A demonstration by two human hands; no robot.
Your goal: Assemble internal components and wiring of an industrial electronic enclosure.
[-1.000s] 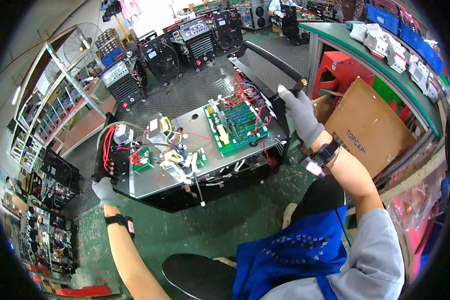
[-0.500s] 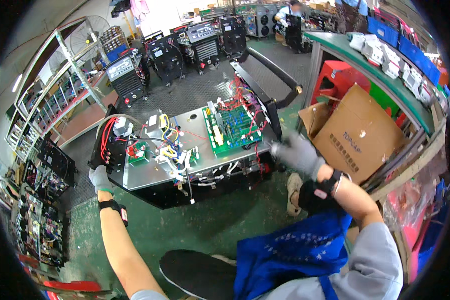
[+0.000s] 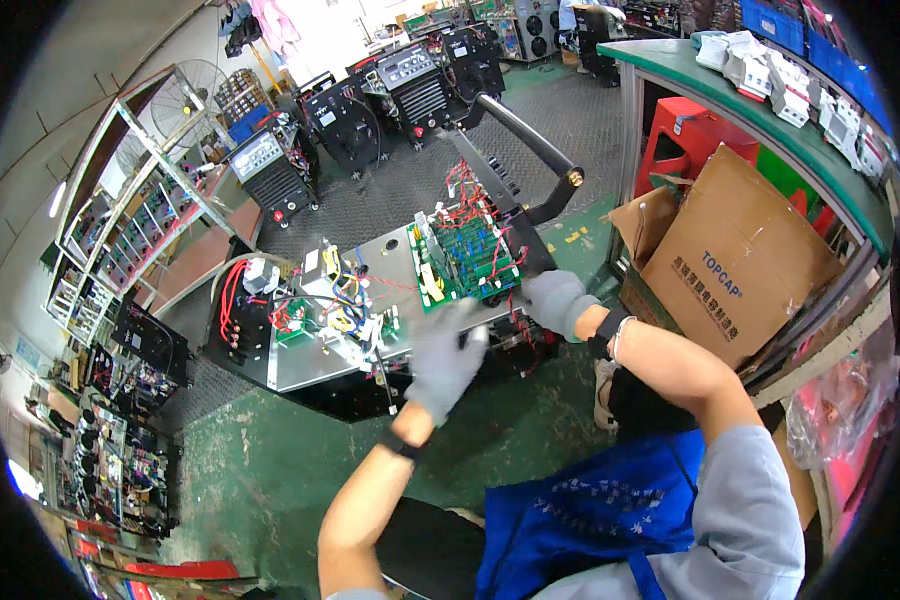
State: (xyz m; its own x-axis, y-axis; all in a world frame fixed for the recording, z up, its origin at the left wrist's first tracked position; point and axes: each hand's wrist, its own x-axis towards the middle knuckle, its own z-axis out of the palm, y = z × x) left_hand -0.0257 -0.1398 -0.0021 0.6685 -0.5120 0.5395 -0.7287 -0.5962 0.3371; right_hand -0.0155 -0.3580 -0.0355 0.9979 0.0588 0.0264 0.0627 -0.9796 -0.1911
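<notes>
A half-assembled machine (image 3: 300, 366) with a bare metal plate lies in front of me. On the plate's right part sits a large green circuit board (image 3: 466, 256) with red wires; at its left are white and yellow cables (image 3: 348, 325) and a small green board (image 3: 292, 322). My left hand (image 3: 444, 362), gloved in grey and smeared by motion, is over the plate's near edge, just below the large board. My gloved right hand (image 3: 558, 302) is at the machine's near right corner, beside hanging red wires. Its fingers look curled; what they hold, if anything, is hidden.
A black bar handle (image 3: 530, 135) rises at the machine's far right end. To the right, a cardboard box (image 3: 735, 260) and a red stool (image 3: 685, 130) stand under a green-topped table (image 3: 660, 58) bearing white parts. Several black machines (image 3: 342, 125) stand beyond; a metal rack (image 3: 160, 160) is at left.
My left hand has left the machine's left corner and moved right to the plate's near middle. My right hand has shifted slightly left to the corner, its fingers now curled. The view has tilted slightly.
</notes>
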